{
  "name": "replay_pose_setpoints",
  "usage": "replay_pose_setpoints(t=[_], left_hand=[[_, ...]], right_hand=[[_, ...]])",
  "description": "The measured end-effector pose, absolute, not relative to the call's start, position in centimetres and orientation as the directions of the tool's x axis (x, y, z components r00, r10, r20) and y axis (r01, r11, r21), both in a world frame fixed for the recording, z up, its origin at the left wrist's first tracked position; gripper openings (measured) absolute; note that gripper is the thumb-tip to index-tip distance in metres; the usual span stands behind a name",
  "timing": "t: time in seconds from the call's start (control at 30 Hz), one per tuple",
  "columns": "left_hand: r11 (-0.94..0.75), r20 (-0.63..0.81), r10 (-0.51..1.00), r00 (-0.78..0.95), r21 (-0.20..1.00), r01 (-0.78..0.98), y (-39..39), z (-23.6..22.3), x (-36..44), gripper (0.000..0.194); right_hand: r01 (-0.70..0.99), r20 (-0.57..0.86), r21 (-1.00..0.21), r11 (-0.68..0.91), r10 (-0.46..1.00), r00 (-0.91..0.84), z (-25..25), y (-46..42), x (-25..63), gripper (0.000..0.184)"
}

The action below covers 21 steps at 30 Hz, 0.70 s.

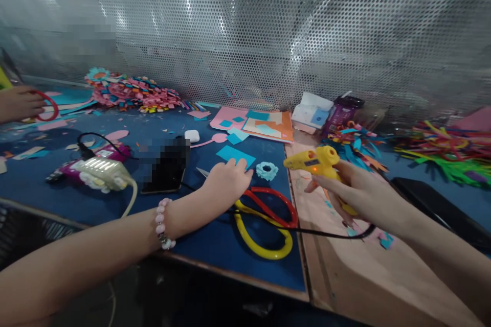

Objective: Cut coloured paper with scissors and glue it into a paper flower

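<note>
My right hand is wrapped round a yellow glue gun; its nozzle points left and its black cord trails across the table. My left hand, with a pink bead bracelet at the wrist, reaches over the blue table top, its fingertips touching a light blue paper square; the fingers are curled down on the paper. A small light blue paper flower lies between the hands. Red-and-yellow-handled scissors rest just below my left hand.
A power strip, a dark phone and a white earbud case lie at left. Pink and orange paper sheets and piles of coloured paper strips sit by the perforated metal wall. Another person's hand holds a red scissors loop far left.
</note>
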<state>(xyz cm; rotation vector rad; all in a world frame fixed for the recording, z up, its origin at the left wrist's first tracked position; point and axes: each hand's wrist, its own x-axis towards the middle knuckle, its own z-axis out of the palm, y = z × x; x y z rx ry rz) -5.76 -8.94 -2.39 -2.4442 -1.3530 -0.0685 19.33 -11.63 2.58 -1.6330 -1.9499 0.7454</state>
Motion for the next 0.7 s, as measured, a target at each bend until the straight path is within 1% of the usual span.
replay_pose_setpoints(t=[0.1, 0.23, 0.3, 0.33, 0.4, 0.5, 0.57, 0.63, 0.7], left_hand=[[-0.485, 0.22, 0.809, 0.545, -0.273, 0.83, -9.0, -2.4, -5.9, 0.034], [-0.482, 0.234, 0.806, 0.543, -0.273, 0.833, -9.1, -2.6, -6.0, 0.033], [-0.484, 0.239, 0.803, 0.546, -0.274, 0.831, -9.1, -2.7, -6.0, 0.033], [-0.484, 0.244, 0.801, 0.547, -0.274, 0.831, -9.1, -2.8, -6.0, 0.033], [-0.483, 0.255, 0.8, 0.544, -0.266, 0.834, -9.1, -2.8, -6.0, 0.034], [-0.472, 0.26, 0.809, 0.527, -0.247, 0.846, -9.1, -2.2, -6.1, 0.034], [-0.455, 0.263, 0.818, 0.511, -0.246, 0.855, -9.3, -1.4, -6.4, 0.034], [-0.426, 0.27, 0.83, 0.488, -0.258, 0.867, -9.7, -0.3, -7.0, 0.034], [-0.384, 0.283, 0.845, 0.453, -0.268, 0.884, -10.5, 0.9, -7.9, 0.032]], right_hand=[[0.702, -0.095, -0.71, 0.054, 0.981, -0.172, 3.2, -11.5, 18.6, 0.045], [0.736, -0.143, -0.675, 0.056, 0.968, -0.204, 3.4, -11.4, 18.2, 0.042], [0.742, -0.139, -0.665, 0.077, 0.965, -0.224, 3.4, -11.5, 18.2, 0.042], [0.747, -0.116, -0.66, 0.087, 0.969, -0.216, 3.3, -11.6, 18.1, 0.043], [0.753, -0.022, -0.649, 0.11, 0.986, -0.164, 3.5, -11.8, 17.9, 0.046], [0.727, 0.183, -0.667, 0.164, 0.982, -0.054, 4.5, -12.0, 17.1, 0.048], [0.697, 0.309, -0.682, 0.224, 0.951, -0.004, 5.5, -11.4, 16.3, 0.047], [0.679, 0.409, -0.669, 0.302, 0.913, -0.003, 6.7, -9.7, 15.3, 0.043], [0.655, 0.451, -0.659, 0.368, 0.891, -0.048, 7.9, -7.0, 13.3, 0.042]])
